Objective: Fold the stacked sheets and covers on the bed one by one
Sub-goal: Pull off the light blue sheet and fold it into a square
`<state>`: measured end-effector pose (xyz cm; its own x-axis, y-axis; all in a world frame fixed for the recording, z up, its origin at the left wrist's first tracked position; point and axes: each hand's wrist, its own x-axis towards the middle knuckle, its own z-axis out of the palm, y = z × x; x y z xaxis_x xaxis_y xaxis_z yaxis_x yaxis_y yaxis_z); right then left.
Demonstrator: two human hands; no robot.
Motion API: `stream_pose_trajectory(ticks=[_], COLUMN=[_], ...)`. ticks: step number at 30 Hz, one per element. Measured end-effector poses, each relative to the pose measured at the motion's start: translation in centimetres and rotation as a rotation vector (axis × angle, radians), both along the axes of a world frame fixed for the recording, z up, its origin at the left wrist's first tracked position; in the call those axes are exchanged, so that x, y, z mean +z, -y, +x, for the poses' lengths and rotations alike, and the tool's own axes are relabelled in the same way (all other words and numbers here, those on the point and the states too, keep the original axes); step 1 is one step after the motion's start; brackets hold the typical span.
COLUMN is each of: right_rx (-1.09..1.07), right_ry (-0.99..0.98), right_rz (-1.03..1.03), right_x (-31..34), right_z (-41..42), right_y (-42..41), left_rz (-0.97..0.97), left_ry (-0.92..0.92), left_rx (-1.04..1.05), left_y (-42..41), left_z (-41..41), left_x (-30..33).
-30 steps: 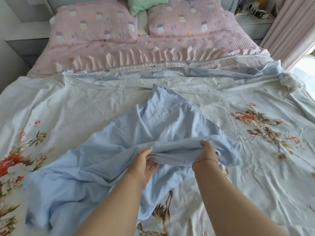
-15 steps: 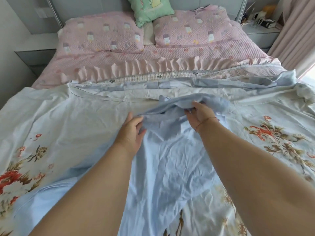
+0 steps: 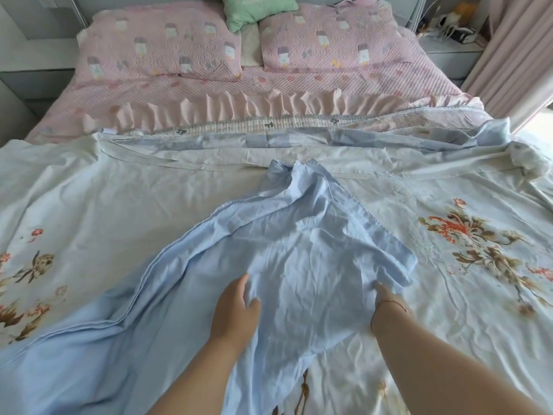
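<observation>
A person stands at the foot of a bed, looking down at both bare forearms stretched over a rumpled plain light-blue sheet [image 3: 302, 250]. It lies on top of a larger white cover printed with orange and brown flowers [image 3: 466, 241], which spreads across the near half of the bed. The blue sheet runs in a loose diagonal from the lower left corner of the view up to a bunched point near the middle of the bed, with its hemmed edges doubled over unevenly.

The left hand [image 3: 236, 313] lies on the blue cloth with its fingers loosely curved and slightly spread. It seems to press the fabric rather than grasp it. The right hand [image 3: 386, 298] sits at the sheet's right edge, and its fingers are tucked under a fold. Whether they pinch the cloth or only rest beneath it cannot be told.

Beyond the flowered cover lie more layers, a blue-and-white checked cover [image 3: 269, 140] and a pink ruffled bedspread [image 3: 239, 112], then two pink quilted pillows [image 3: 161, 46] and a small green cushion [image 3: 257, 9].

The likely trouble is a crooked fold. The sheet is creased and its edges are not lined up, so folding now would trap wrinkles. Pulling hard could also drag the flowered cover beneath out of place, and the far bunched end may stay twisted.
</observation>
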<state>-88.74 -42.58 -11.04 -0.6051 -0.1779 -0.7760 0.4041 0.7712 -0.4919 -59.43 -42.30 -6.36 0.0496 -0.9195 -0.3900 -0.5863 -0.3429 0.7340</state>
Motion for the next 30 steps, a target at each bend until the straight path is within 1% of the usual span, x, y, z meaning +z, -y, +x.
stream_pose_trajectory(ticks=[1, 2, 3, 4, 7, 8, 10, 13, 14, 16, 17, 18, 19, 21, 23, 25, 30], right_rx=[-0.019, -0.042, -0.055, -0.058, -0.011, -0.017, 0.016, 0.043, 0.055, 0.101, 0.111, 0.112, 0.096, 0.048, 0.004, -0.016, 0.009], right_ry=[0.015, 0.029, 0.049, 0.059, -0.016, -0.031, -0.059, -0.056, -0.066, -0.116, -0.145, -0.168, -0.178, -0.204, -0.228, -0.265, -0.342], right_rz=[-0.058, -0.083, -0.113, -0.127, -0.160, -0.170, -0.183, -0.193, -0.200, -0.213, -0.230, -0.248, -0.255, -0.239, -0.212, -0.174, 0.048], right_x=[-1.3, -1.0, 2.5, 3.2, 3.3, 3.5, 3.8, 3.7, 3.6, 3.7, 3.5, 3.4, 3.4, 3.7, 3.8, 3.8, 4.1], right_z=[-0.7, -0.7, 0.8, 0.8, -0.6, -0.8, -0.9, -1.0, -1.2, -1.8, -2.2, -2.7, -3.1, -4.3, -6.1, -8.3, -14.2], right_y=[0.4, 0.8, 1.0, 1.3, 1.9, 1.9, 1.8, 1.7, 1.6, 1.3, 1.1, 0.9, 0.6, -0.2, -1.4, -3.1, -9.8], left_rz=[0.002, -0.001, 0.002, 0.004, -0.002, -0.008, -0.047, -0.117, -0.114, -0.015, 0.043, 0.052, 0.001, -0.090, -0.025, 0.102, 0.185], left_ry=[0.018, 0.043, 0.073, 0.105, 0.179, 0.229, 0.380, 0.505, 0.538, 0.617, 0.683, 0.743, 0.781, 0.804, 0.773, 0.726, 0.622], left_rx=[-0.017, -0.038, -0.064, -0.094, -0.152, -0.179, -0.279, -0.530, -0.634, -0.796, -0.829, -0.822, -0.790, -0.745, -0.842, -0.989, -1.214], left_y=[0.2, 0.3, 0.5, 0.7, 0.8, 0.8, 0.5, -0.8, -1.5, -3.0, -3.5, -3.7, -3.6, -3.3, -3.5, -4.6, -9.3], left_z=[0.0, -0.1, -0.1, -0.2, -0.8, -1.1, -2.1, -5.5, -6.9, -9.6, -10.5, -11.3, -11.9, -12.9, -14.2, -15.9, -21.8], left_x=[-0.2, -0.3, -0.4, -0.5, -0.5, -0.4, -0.1, 0.7, 0.8, 0.6, 0.0, -0.3, -0.6, 0.2, 1.5, 2.7, 4.6])
